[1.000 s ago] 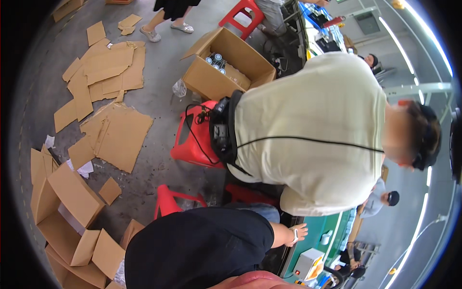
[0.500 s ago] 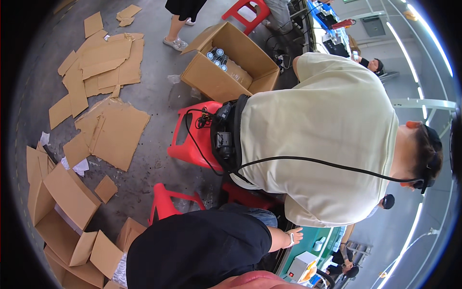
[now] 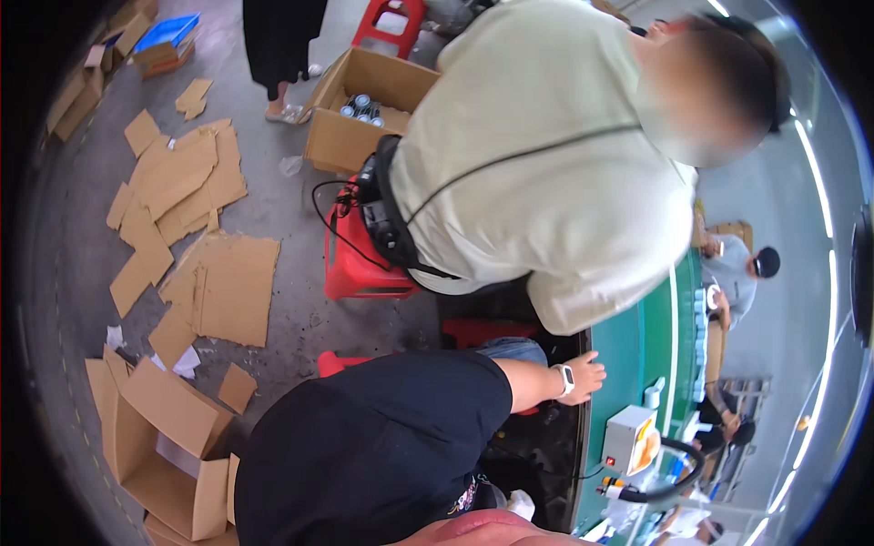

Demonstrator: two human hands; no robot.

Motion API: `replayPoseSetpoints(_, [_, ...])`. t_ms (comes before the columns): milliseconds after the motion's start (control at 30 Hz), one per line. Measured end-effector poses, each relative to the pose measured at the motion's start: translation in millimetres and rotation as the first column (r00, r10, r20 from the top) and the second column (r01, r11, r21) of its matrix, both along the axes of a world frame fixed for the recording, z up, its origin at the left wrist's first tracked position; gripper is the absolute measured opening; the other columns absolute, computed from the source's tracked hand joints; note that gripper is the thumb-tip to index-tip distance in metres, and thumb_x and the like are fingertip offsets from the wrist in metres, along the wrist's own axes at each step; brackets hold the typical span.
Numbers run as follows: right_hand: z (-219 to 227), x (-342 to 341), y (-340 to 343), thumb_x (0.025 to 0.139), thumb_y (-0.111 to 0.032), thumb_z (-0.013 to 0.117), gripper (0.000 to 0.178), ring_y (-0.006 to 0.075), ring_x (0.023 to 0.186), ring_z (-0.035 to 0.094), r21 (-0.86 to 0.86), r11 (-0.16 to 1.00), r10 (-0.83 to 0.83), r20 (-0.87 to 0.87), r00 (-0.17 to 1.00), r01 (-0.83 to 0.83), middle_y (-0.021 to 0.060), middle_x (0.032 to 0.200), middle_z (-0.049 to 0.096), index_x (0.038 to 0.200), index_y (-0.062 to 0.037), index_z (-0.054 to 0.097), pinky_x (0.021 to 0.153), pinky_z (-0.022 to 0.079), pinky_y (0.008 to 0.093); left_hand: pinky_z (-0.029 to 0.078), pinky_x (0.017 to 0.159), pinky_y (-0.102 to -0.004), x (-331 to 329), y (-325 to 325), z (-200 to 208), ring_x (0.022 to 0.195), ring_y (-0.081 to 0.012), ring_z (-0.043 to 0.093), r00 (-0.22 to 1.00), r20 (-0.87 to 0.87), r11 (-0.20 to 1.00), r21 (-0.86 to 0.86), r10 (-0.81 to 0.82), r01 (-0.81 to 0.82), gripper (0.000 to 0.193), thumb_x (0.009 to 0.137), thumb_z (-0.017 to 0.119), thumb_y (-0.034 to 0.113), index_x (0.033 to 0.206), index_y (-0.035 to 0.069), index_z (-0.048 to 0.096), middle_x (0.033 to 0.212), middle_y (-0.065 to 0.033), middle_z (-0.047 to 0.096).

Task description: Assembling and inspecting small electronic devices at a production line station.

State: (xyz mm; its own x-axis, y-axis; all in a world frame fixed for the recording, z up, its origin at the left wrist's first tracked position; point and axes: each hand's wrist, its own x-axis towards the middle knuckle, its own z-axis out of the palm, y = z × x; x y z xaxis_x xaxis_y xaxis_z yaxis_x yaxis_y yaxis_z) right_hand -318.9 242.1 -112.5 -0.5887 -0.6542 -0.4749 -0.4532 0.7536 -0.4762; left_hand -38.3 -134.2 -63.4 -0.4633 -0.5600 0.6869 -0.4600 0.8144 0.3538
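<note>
My left hand (image 3: 583, 378) lies at the edge of the green worktable (image 3: 596, 419), its fingers stretched out and nothing in them. A white wristband (image 3: 564, 380) with a dark face circles the wrist. My black-sleeved arm and shoulder (image 3: 373, 437) fill the lower middle of the view. Close to the hand on the table stand a white box-shaped device (image 3: 628, 437) with a red switch and a small white container (image 3: 654, 391). A thick black hose (image 3: 696, 473) curves beside the device. No part of my right hand shows.
A co-worker in a pale shirt (image 3: 546, 164) sits above me in the picture on a red stool (image 3: 350, 264). An open carton (image 3: 341, 150) holds several cylindrical items (image 3: 362, 107). Flattened cardboard (image 3: 232, 287) and open boxes (image 3: 177, 419) cover floor at left. Other people sit across the table.
The whole view has turned, bringing more of the table and the people opposite into sight. The co-worker's head and torso appear higher. My left hand still rests at the table edge.
</note>
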Motion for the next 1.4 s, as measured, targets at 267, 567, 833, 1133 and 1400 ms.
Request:
replayPoseSetpoints(267, [-99, -46, 26, 0.090, -0.021, 0.070, 0.028, 0.0296, 0.085, 0.071, -0.379, 0.925, -0.089, -0.118, 0.989, 0.038, 0.0171, 0.093, 0.078, 0.100, 0.0042, 0.076, 0.079, 0.056, 0.0415, 0.041, 0.095, -0.0482, -42, -3, 62, 0.110, -0.0256, 0.058, 0.964, 0.264, 0.972, 0.225, 0.010, -0.071, 0.035, 0.092, 0.065, 0.040, 0.108, 0.010, 0.071, 0.106, -0.0060, 0.066])
replayPoseSetpoints(567, [-43, 12, 23, 0.088, -0.025, 0.068, 0.030, 0.0414, 0.091, 0.072, -0.079, 0.994, 0.053, -0.309, 0.950, -0.081, 0.0258, 0.097, 0.075, 0.092, 0.0025, 0.077, 0.083, 0.055, 0.0491, 0.038, 0.105, -0.0526, -85, -72, 58, 0.130, -0.0344, 0.050, 0.925, 0.368, 0.975, 0.151, 0.096, -0.161, 0.051, 0.095, 0.060, 0.049, 0.129, 0.012, 0.065, 0.138, -0.0139, 0.057])
replayPoseSetpoints(833, [-66, -2, 32, 0.092, -0.032, 0.064, 0.035, 0.0408, 0.093, 0.071, -0.199, 0.980, -0.050, -0.298, 0.953, -0.011, 0.0226, 0.098, 0.076, 0.094, 0.0004, 0.076, 0.086, 0.054, 0.0479, 0.029, 0.118, -0.0568, -94, -68, 70, 0.149, -0.0405, 0.035, 0.858, 0.507, 0.966, 0.172, 0.083, -0.195, 0.070, 0.096, 0.053, 0.059, 0.153, 0.018, 0.052, 0.161, -0.0166, 0.042])
replayPoseSetpoints(1133, [-54, 8, 8, 0.093, -0.034, 0.065, 0.032, 0.0408, 0.095, 0.072, -0.135, 0.974, -0.209, -0.249, 0.946, 0.180, 0.0210, 0.098, 0.076, 0.101, -0.0049, 0.077, 0.086, 0.056, 0.0471, 0.021, 0.124, -0.0593, -90, -80, 55, 0.154, -0.0393, 0.029, 0.878, 0.474, 0.968, 0.179, 0.070, -0.174, 0.070, 0.101, 0.050, 0.058, 0.157, 0.016, 0.046, 0.166, -0.0158, 0.036])
replayPoseSetpoints(1400, [-66, 16, 9, 0.093, -0.034, 0.065, 0.032, 0.0399, 0.097, 0.073, -0.129, 0.972, -0.226, -0.250, 0.942, 0.198, 0.0202, 0.101, 0.076, 0.102, -0.0057, 0.077, 0.088, 0.056, 0.0458, 0.020, 0.125, -0.0586, -88, -77, 64, 0.155, -0.0389, 0.028, 0.840, 0.538, 0.955, 0.209, 0.067, -0.210, 0.072, 0.101, 0.048, 0.060, 0.158, 0.015, 0.044, 0.168, -0.0153, 0.034])
